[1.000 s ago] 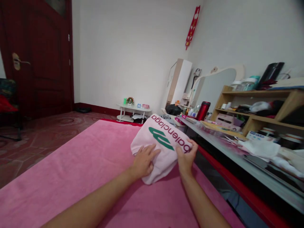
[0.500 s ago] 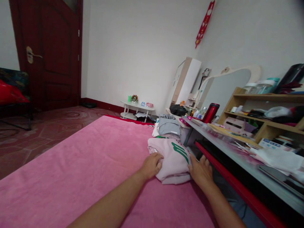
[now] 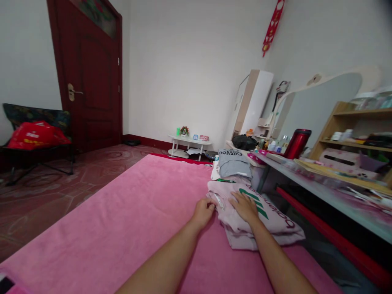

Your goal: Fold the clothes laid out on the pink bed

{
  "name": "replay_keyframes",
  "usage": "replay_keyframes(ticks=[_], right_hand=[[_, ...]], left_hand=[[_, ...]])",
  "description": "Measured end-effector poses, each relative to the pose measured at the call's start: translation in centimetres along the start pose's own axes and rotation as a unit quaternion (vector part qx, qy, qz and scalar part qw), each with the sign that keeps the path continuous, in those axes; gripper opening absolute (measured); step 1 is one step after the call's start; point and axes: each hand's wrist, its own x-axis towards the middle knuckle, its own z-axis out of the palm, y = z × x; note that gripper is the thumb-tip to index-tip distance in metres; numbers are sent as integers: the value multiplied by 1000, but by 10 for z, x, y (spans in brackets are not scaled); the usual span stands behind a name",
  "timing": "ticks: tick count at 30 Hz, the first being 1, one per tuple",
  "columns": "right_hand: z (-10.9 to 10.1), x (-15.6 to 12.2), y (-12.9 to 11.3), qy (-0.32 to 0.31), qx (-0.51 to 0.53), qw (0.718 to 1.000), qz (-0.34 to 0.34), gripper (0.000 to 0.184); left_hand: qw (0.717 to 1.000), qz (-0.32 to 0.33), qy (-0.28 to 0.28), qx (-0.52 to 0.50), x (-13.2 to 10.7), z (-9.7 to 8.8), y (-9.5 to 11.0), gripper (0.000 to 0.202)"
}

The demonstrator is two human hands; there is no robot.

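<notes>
Grip released, the right hand (image 3: 245,206) lies flat on the folded pink sweatshirt (image 3: 272,220) on the pink bed (image 3: 137,212). The left hand (image 3: 203,211) curls at its edge (pinching or not, cannot tell). Soft and limp, it likely lifts best from beneath its folds. A folded grey top (image 3: 234,161) lies just behind, and the bench (image 3: 321,192) crowds the right.

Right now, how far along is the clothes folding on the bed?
Done: a folded grey garment sits further along the pink towelling bedspread. In hand: the folded pale pink top with green logo, right hand flat on it, left hand at its edge. Left: it lies in front of the grey one, not on it.
</notes>
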Motion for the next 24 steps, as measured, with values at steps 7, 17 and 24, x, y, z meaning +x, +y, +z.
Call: replay_keyframes(ticks=[7, 17, 24], right_hand=[[3, -3, 13, 97, 101, 989, -43, 35], [6, -3, 19, 131, 209, 968, -49, 28], [6, -3, 20, 139, 221, 964, -50, 28]], left_hand=[[999, -11, -26, -20, -3, 2, 2, 28], [999, -23, -30, -20, -3, 1, 5, 27], [999, -20, -36, -19, -2, 2, 2, 28]])
